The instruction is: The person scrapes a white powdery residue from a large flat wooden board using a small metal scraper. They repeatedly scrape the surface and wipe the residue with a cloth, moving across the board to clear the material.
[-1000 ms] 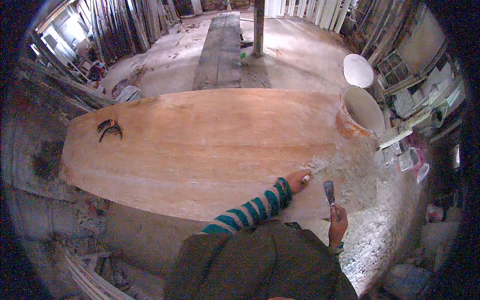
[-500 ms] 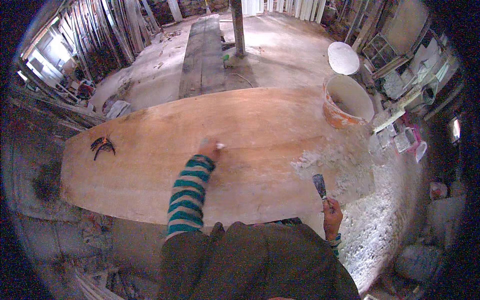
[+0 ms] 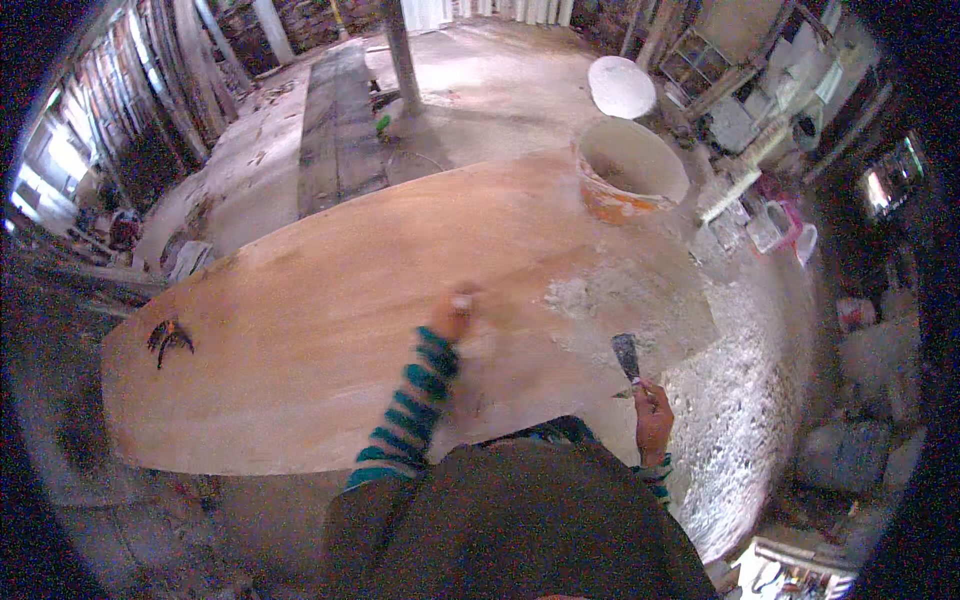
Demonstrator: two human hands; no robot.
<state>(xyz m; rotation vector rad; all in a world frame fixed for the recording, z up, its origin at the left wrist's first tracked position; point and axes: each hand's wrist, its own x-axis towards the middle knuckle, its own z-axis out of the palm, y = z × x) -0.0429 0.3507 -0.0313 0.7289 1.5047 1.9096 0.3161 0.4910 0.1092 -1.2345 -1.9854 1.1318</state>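
My left hand, blurred, is over the middle of a broad wooden board. Its fingers close around a small white piece, whose kind I cannot make out. Off to the right, my right hand grips a putty knife by its handle, blade pointing away from me. That blade sits near a patch of white crumbly plaster smeared on the board's right part.
A plaster-stained orange bucket stands at the board's far right, a round white lid-like disc behind it. Black clips lie at the left end. Rough white plaster borders the board's right side. Beyond stands a post.
My left hand has moved right across the board, towards the plaster patch, still with the white piece. The view has turned to the right. My right hand keeps hold of the putty knife.
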